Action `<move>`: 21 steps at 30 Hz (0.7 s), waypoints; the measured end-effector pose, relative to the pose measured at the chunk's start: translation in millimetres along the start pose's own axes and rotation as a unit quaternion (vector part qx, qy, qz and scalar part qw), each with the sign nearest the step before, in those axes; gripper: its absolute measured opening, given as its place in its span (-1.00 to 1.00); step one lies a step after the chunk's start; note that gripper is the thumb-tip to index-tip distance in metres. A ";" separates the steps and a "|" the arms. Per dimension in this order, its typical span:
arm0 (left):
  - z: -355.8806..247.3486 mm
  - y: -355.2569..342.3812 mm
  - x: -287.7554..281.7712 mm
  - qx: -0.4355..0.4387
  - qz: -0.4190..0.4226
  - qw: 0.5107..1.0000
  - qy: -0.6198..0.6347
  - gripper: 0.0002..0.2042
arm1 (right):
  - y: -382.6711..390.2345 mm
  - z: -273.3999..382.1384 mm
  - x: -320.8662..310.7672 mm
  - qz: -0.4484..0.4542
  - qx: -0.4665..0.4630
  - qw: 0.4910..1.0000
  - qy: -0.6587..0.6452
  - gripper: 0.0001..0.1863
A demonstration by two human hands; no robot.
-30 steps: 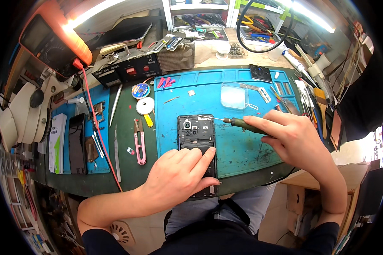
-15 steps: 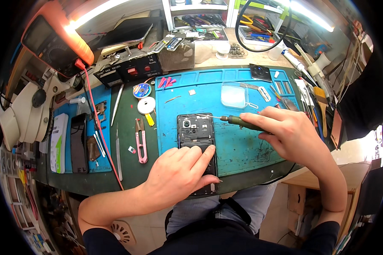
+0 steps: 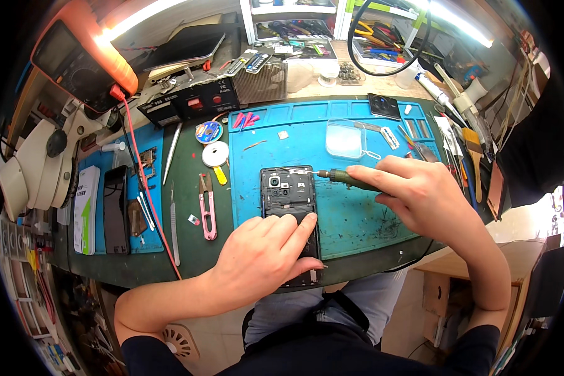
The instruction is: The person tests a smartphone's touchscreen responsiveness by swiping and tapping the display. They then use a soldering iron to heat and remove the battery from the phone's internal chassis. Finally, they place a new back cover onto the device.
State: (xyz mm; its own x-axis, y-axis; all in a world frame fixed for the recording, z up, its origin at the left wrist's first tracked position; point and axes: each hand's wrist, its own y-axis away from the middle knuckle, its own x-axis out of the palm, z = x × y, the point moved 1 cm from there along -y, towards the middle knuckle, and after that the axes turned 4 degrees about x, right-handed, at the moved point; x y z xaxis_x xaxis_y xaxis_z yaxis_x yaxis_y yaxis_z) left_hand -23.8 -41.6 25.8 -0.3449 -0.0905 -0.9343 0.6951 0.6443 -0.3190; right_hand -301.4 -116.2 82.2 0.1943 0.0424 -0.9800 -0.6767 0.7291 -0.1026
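Note:
An opened phone [image 3: 299, 195] with its back cover off lies at the middle front, its camera lenses [image 3: 274, 182] at the upper left corner. My left hand [image 3: 257, 250] rests over its lower half, fingers curled and the thumb by the right edge, gripping it. That hand hides much of the phone's middle. My right hand [image 3: 413, 188] is closed around the green handle of a thin-shafted screwdriver [image 3: 351, 179]. The tool lies nearly level, and its shaft reaches left across the phone's top edge; whether the tip touches a part is too small to tell.
Under the phone is a blue work mat [image 3: 363, 219]. A clear box [image 3: 345, 140] sits beyond my right hand. Pink-handled snippers [image 3: 208, 213], a scalpel [image 3: 173, 229] and a solder spool [image 3: 215, 155] lie to the left. A multimeter [image 3: 75, 69] stands at the far left, its red lead crossing the table.
My right hand and the screwdriver have shifted slightly left, so the shaft reaches further over the phone's top. My left hand has stayed on the phone.

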 end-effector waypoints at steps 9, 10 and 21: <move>-0.1 2.5 1.6 -0.011 0.003 1.000 0.018 -0.30 | -4.1 2.0 0.7 -0.004 -0.006 1.000 0.001 -0.34; 0.0 2.1 1.9 -0.006 0.001 1.000 0.020 -0.29 | -4.0 2.3 0.4 -0.004 -0.006 1.000 0.001 -0.34; -0.9 0.9 0.0 -0.004 0.002 1.000 -0.001 -0.33 | -7.6 3.7 4.5 -0.011 -0.020 1.000 -0.013 -0.32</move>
State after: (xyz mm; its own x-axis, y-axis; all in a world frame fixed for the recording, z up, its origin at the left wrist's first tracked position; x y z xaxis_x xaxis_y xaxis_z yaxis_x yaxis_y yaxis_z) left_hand -23.7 -40.3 25.6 -0.3399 -0.0893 -0.9362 0.6922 0.6501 -0.3133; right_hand -292.8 -119.0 79.2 0.2265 0.0448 -0.9730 -0.6997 0.7024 -0.1306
